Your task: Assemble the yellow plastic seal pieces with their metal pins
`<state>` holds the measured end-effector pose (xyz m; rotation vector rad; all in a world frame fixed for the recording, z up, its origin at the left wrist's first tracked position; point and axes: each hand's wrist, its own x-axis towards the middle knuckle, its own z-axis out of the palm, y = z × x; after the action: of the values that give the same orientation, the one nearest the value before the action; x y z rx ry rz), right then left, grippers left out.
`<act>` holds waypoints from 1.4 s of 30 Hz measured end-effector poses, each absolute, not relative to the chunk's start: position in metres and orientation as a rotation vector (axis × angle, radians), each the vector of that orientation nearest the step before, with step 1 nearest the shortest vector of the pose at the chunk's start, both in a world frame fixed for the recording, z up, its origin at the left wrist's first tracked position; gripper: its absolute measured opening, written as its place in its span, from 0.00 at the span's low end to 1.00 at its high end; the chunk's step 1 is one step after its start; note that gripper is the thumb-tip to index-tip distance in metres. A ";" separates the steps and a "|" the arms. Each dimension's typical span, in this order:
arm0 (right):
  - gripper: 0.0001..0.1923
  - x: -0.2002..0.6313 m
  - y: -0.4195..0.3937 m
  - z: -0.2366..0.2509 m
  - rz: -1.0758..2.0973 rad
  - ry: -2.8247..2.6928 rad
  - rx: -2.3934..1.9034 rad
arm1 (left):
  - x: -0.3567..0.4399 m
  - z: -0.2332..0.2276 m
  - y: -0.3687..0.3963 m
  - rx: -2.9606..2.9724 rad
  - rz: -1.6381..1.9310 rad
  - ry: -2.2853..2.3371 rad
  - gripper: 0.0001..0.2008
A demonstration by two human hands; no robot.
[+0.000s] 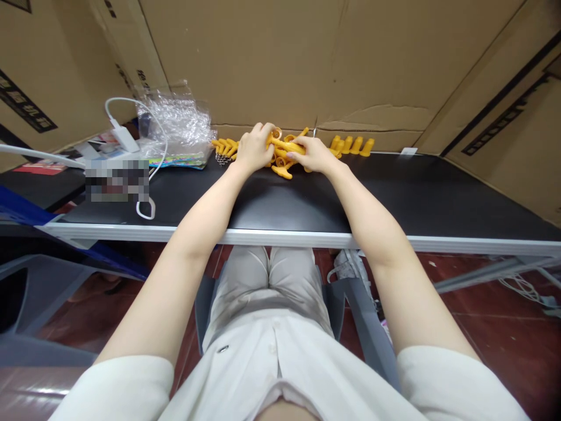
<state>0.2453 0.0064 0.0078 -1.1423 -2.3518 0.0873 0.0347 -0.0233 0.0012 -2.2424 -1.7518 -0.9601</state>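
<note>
A heap of yellow plastic parts (281,171) lies at the back of the black table, between my two hands. My left hand (255,147) is at the left side of the heap, its fingers curled over the end of a long, curved yellow plastic part (283,144). From the right, my right hand (313,153) closes its thumb and fingers on the same part. Fingertips on both sides are partly hidden by the heap. Slim yellow pieces with metal ends (225,146) lie in a row left of my left hand. Several yellow cone-shaped pieces (357,145) stand right of my right hand.
Clear plastic bags (179,126) lie on colourful sheets at the back left. A white adapter with a cable (126,138) and a white cable loop (146,209) are at the left. Cardboard walls (263,64) border the black table (438,193). A metal rail (289,238) edges its front.
</note>
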 end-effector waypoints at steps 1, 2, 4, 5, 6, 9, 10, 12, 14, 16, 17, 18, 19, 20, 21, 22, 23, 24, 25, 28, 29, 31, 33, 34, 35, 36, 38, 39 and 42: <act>0.19 0.245 0.006 0.009 0.056 -2.347 -1.153 | 0.035 0.001 -0.023 -2.249 -0.949 -1.752 0.26; 0.19 0.246 0.005 0.011 0.009 -2.341 -1.166 | 0.035 0.001 -0.022 -2.253 -0.939 -1.757 0.27; 0.19 0.246 0.004 0.013 -0.106 -2.331 -1.184 | 0.035 0.001 -0.021 -2.249 -0.922 -1.781 0.27; 0.20 0.245 0.004 0.013 -0.159 -2.331 -1.185 | 0.035 0.001 -0.022 -2.245 -0.913 -1.795 0.27; 0.20 0.245 0.003 0.014 -0.199 -2.339 -1.179 | 0.035 0.002 -0.022 -2.240 -0.904 -1.810 0.28; 0.22 0.244 0.001 0.014 -0.227 -2.379 -1.158 | 0.035 0.004 -0.026 -2.242 -0.867 -1.849 0.29; 0.23 0.243 0.001 0.014 -0.221 -2.390 -1.152 | 0.035 0.004 -0.027 -2.244 -0.857 -1.857 0.29; 0.24 0.242 0.000 0.015 -0.215 -2.406 -1.144 | 0.035 0.005 -0.027 -2.246 -0.850 -1.862 0.29; 0.23 0.242 -0.002 0.016 -0.228 -2.416 -1.142 | 0.035 0.004 -0.027 -2.244 -0.856 -1.852 0.29; 0.20 0.242 -0.004 0.018 -0.264 -2.422 -1.149 | 0.035 0.004 -0.026 -2.242 -0.859 -1.843 0.28; 0.20 0.242 -0.005 0.018 -0.287 -2.421 -1.158 | 0.035 0.003 -0.025 -2.241 -0.858 -1.842 0.28; 0.19 0.242 -0.006 0.019 -0.310 -2.419 -1.167 | 0.036 0.003 -0.025 -2.239 -0.857 -1.843 0.28; 0.19 0.242 -0.008 0.019 -0.330 -2.416 -1.176 | 0.036 0.004 -0.025 -2.236 -0.855 -1.846 0.27; 0.18 0.241 -0.009 0.019 -0.346 -2.413 -1.183 | 0.037 0.004 -0.025 -2.235 -0.852 -1.848 0.27; 0.18 0.241 -0.010 0.019 -0.356 -2.411 -1.187 | 0.037 0.004 -0.026 -2.233 -0.849 -1.850 0.27; 0.18 0.240 -0.011 0.018 -0.363 -2.408 -1.191 | 0.038 0.005 -0.026 -2.232 -0.845 -1.853 0.27; 0.18 0.240 -0.012 0.018 -0.369 -2.404 -1.194 | 0.038 0.005 -0.027 -2.231 -0.840 -1.858 0.27; 0.18 0.239 -0.012 0.018 -0.372 -2.399 -1.200 | 0.039 0.005 -0.027 -2.230 -0.835 -1.862 0.27; 0.18 0.239 -0.013 0.018 -0.372 -2.395 -1.208 | 0.039 0.006 -0.028 -2.229 -0.831 -1.867 0.27; 0.18 0.238 -0.013 0.019 -0.341 -2.401 -1.220 | 0.038 0.006 -0.029 -2.221 -0.825 -1.874 0.26; 0.18 0.238 -0.013 0.020 -0.319 -2.407 -1.214 | 0.038 0.006 -0.029 -2.220 -0.827 -1.874 0.25; 0.17 0.238 -0.011 0.019 -0.268 -2.419 -1.197 | 0.036 0.005 -0.028 -2.224 -0.836 -1.869 0.25; 0.19 0.239 -0.009 0.018 -0.228 -2.427 -1.186 | 0.035 0.004 -0.028 -2.231 -0.844 -1.862 0.25; 0.21 0.239 -0.008 0.018 -0.217 -2.431 -1.184 | 0.035 0.003 -0.027 -2.233 -0.844 -1.861 0.25; 0.22 0.239 -0.007 0.017 -0.211 -2.435 -1.184 | 0.035 0.003 -0.027 -2.232 -0.842 -1.864 0.25; 0.22 0.240 -0.006 0.017 -0.211 -2.434 -1.183 | 0.035 0.003 -0.027 -2.229 -0.840 -1.868 0.25; 0.21 0.240 -0.006 0.016 -0.217 -2.434 -1.178 | 0.036 0.004 -0.028 -2.221 -0.833 -1.884 0.26; 0.20 0.241 -0.006 0.017 -0.222 -2.437 -1.177 | 0.036 0.004 -0.028 -2.216 -0.829 -1.894 0.26; 0.17 0.242 -0.010 0.019 -0.275 -2.435 -1.184 | 0.039 0.006 -0.029 -2.203 -0.824 -1.915 0.26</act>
<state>0.2416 -0.0095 0.0190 -1.1841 -2.4347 -0.2751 0.0386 -0.0294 0.0062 -2.2030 -1.9147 -0.8239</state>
